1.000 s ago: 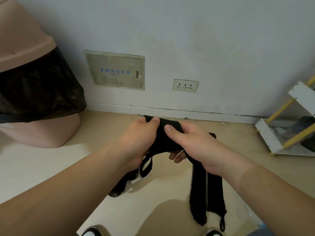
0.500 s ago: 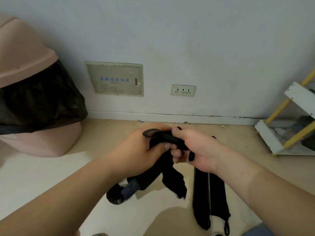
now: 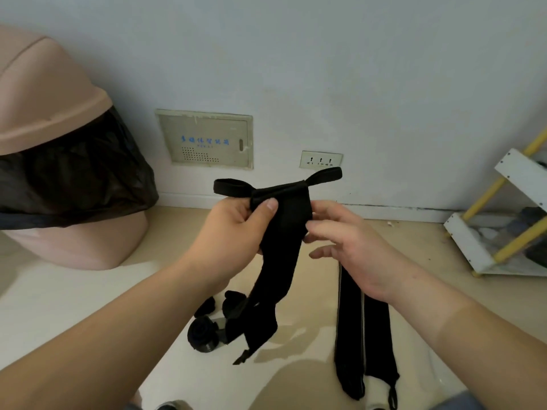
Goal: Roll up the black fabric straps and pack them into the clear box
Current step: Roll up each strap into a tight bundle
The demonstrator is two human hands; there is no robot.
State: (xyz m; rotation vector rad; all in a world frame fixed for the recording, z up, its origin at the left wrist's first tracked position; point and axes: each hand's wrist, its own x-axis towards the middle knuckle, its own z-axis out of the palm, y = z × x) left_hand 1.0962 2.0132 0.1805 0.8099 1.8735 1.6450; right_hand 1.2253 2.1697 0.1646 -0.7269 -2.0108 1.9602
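A black fabric strap [image 3: 281,241] hangs in the air in front of me, with a small loop sticking out at each top corner. My left hand [image 3: 233,232] grips its top left corner, thumb pressed on the front. My right hand [image 3: 346,241] pinches its right edge with the fingertips. The strap's lower end dangles down to near the floor. Two more black straps [image 3: 364,335] lie flat side by side on the floor at the lower right. The clear box [image 3: 207,332], partly hidden behind the hanging strap, sits on the floor and holds rolled black straps.
A pink bin with a black liner [image 3: 59,179] stands at the left against the wall. A white and yellow rack [image 3: 503,226] stands at the right. A wall panel [image 3: 207,140] and a socket [image 3: 321,159] are straight ahead, low on the wall.
Both hands have risen with the strap and spread its top edge out flat. The strap was bunched between the hands; now it hangs open with both end loops showing.
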